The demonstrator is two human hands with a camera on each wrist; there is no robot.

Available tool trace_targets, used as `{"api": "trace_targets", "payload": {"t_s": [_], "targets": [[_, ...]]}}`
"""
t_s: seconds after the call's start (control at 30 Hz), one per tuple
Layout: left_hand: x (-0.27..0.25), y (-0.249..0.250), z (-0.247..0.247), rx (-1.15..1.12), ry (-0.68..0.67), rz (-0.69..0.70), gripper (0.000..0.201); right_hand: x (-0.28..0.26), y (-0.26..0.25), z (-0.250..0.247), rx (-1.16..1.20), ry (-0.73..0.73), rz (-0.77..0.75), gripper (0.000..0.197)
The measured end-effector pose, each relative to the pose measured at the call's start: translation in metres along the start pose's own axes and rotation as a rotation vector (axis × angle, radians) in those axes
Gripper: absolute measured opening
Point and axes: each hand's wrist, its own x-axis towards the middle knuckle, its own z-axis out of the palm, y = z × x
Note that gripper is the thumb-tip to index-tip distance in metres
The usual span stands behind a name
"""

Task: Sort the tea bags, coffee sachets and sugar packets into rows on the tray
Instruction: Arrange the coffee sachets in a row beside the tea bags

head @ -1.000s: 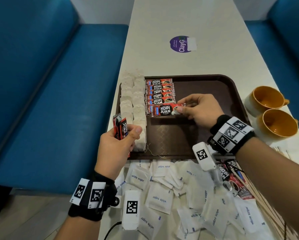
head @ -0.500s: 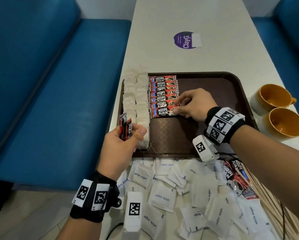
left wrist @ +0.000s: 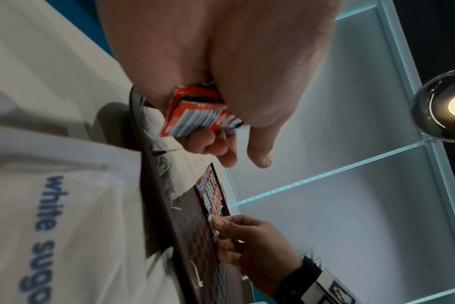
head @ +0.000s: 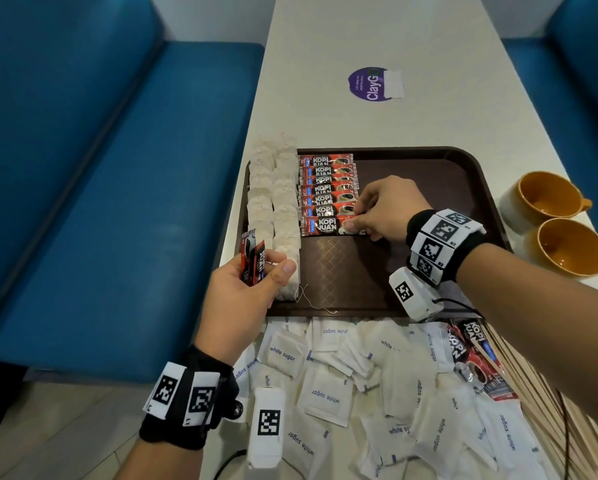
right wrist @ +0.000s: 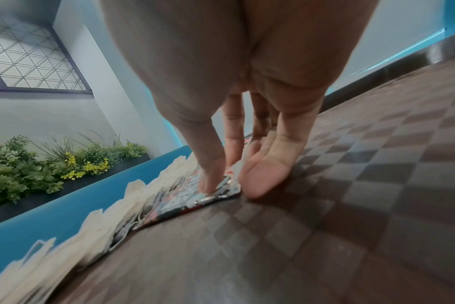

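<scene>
A brown tray (head: 429, 174) carries two columns of white tea bags (head: 273, 195) along its left side and, beside them, a row of red Kopi Juan coffee sachets (head: 327, 183). My right hand (head: 354, 225) pinches the right end of the nearest sachet (head: 325, 225), which lies flat at the row's near end; in the right wrist view the thumb (right wrist: 210, 185) presses on that sachet (right wrist: 195, 197). At the tray's near left corner, my left hand (head: 269, 271) grips a small bundle of coffee sachets (head: 254, 259), seen also in the left wrist view (left wrist: 195, 121). White sugar packets (head: 325, 393) lie heaped on the table before the tray.
Two loose coffee sachets (head: 474, 351) lie on the heap's right, next to wooden stirrers (head: 532, 393). Two orange cups (head: 546, 199) (head: 571, 245) stand right of the tray. Blue bench seats (head: 117, 202) flank the table. A purple sticker (head: 368, 83) is beyond the tray.
My right hand has brought its sachet down flat against the near end of the coffee row. The left hand keeps its bundle almost still.
</scene>
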Motion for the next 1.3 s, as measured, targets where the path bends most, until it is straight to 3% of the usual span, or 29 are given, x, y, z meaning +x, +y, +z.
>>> {"api": "trace_targets", "payload": {"t_s": [0.17, 0.3, 0.37, 0.47, 0.6, 0.7, 0.83, 1.0, 1.17, 1.3], "targets": [[-0.001, 0.003, 0.0, 0.039, -0.004, 0.009, 0.039, -0.003, -0.002, -0.003, 0.016, 0.019, -0.01, 0.031], [-0.001, 0.005, 0.0, -0.077, -0.042, -0.046, 0.018, -0.008, -0.004, -0.008, 0.005, 0.048, -0.024, 0.032], [-0.002, 0.009, 0.0, -0.21, -0.064, -0.112, 0.038, -0.013, -0.006, -0.013, -0.026, 0.073, -0.047, 0.03], [-0.004, 0.016, 0.0, -0.282, -0.117, -0.149, 0.045, -0.034, -0.017, -0.019, -0.076, 0.102, -0.138, 0.021], [-0.01, 0.021, 0.012, -0.33, -0.133, -0.146, 0.027, -0.074, -0.027, -0.008, 0.204, -0.009, -0.258, 0.01], [-0.014, 0.022, 0.022, -0.34, -0.143, -0.14, 0.02, -0.093, -0.028, 0.002, 0.466, -0.128, -0.26, 0.016], [-0.017, 0.021, 0.025, -0.266, -0.163, -0.121, 0.024, -0.1, -0.027, 0.005, 0.518, -0.192, -0.254, 0.029], [-0.022, 0.026, 0.031, -0.329, -0.18, -0.177, 0.018, -0.097, -0.022, -0.002, 0.498, -0.151, -0.324, 0.015], [-0.019, 0.017, 0.029, -0.378, -0.165, -0.338, 0.032, -0.101, -0.018, -0.011, 0.697, -0.019, -0.454, 0.014], [-0.018, 0.021, 0.03, -0.539, -0.172, -0.364, 0.05, -0.102, -0.01, -0.008, 0.575, -0.105, -0.498, 0.018]]}}
